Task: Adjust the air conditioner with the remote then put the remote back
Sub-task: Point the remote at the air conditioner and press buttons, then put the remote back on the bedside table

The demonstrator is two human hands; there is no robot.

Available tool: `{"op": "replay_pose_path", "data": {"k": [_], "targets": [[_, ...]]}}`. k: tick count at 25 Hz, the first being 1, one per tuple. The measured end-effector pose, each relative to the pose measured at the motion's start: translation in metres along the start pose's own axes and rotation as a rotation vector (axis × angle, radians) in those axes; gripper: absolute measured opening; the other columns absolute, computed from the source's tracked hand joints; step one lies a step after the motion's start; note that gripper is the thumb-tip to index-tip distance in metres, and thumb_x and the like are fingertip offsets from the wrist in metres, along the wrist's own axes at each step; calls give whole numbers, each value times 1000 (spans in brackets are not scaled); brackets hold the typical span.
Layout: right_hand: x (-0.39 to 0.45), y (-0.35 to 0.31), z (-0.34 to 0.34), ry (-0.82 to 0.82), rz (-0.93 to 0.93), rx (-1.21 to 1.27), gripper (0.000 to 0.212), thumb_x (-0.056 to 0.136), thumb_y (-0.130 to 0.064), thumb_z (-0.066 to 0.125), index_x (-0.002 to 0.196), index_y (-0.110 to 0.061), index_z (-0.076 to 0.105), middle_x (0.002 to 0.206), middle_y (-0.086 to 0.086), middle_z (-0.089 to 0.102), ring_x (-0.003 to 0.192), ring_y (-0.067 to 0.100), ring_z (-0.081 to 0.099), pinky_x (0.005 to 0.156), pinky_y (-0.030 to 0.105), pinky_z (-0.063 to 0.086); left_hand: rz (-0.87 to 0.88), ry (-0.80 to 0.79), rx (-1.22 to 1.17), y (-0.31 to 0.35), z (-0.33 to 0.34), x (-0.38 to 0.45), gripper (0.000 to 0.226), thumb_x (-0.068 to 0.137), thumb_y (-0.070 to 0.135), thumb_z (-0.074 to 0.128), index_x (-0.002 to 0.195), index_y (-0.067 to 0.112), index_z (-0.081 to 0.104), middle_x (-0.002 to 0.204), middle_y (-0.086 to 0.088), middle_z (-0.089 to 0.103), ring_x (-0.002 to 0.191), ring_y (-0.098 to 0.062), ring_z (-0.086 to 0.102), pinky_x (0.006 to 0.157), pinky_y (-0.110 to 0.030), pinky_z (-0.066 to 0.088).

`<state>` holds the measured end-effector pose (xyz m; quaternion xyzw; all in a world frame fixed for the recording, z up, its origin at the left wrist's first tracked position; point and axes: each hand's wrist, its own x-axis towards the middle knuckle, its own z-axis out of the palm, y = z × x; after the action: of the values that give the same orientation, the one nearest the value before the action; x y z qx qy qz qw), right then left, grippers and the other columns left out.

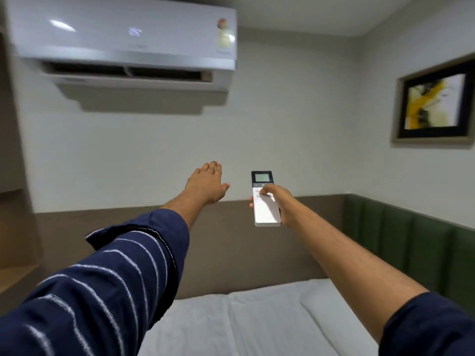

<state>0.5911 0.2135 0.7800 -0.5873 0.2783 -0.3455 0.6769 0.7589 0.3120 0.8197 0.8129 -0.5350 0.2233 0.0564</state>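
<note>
A white wall air conditioner (123, 34) hangs high at the upper left, its bottom flap open. My right hand (279, 201) is stretched forward and grips a slim white remote (266, 211) with a dark top and a small grey display. The remote stands upright, and my thumb rests on its upper buttons. My left hand (207, 183) is stretched out flat to the left of the remote, palm down, fingers together, holding nothing. Both arms reach out over the bed.
A bed with a white sheet (205, 325) and a white pillow (331, 309) lies below my arms. A brown headboard panel (231, 253) and green padded wall panel (411, 240) surround it. A framed picture (434, 104) hangs on the right wall. A wooden shelf (12, 276) sits at the left edge.
</note>
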Motion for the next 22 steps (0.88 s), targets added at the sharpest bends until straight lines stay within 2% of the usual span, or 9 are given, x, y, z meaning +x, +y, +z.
{"op": "replay_pose_path", "data": {"k": [5,10,13,18,22], "targets": [[-43,30,-138,273,41,-10,14,85,-14,53,97,-11,59,81,8,73,58,19,73,49,24,56,200,-40,-117,136,40,17,70,100,43,26,155,7,3,165,-9,3,152,-24,5,124,-39,10],[-106,50,-286,495,66,7,14,87,-18,56,100,-15,56,90,9,72,75,24,71,61,29,56,430,-63,-207,311,66,23,72,99,45,27,155,8,3,165,-10,3,152,-24,5,124,-39,9],[-152,62,-382,616,79,13,21,87,-16,55,109,-14,53,99,14,71,80,28,70,73,34,56,564,-88,-268,433,81,17,72,99,46,26,155,8,2,165,-9,1,152,-24,3,123,-39,7],[-230,110,-524,842,114,20,26,88,-2,45,113,-6,47,94,21,65,66,27,63,60,29,51,750,-170,-384,623,116,-26,71,100,44,26,156,8,2,165,-9,1,152,-24,3,122,-39,7],[-284,183,-589,1032,241,9,22,90,-3,47,111,-8,50,83,12,64,65,21,60,55,25,45,897,-298,-455,729,158,-88,70,100,42,27,155,6,3,165,-9,3,152,-24,5,122,-38,8]]}}
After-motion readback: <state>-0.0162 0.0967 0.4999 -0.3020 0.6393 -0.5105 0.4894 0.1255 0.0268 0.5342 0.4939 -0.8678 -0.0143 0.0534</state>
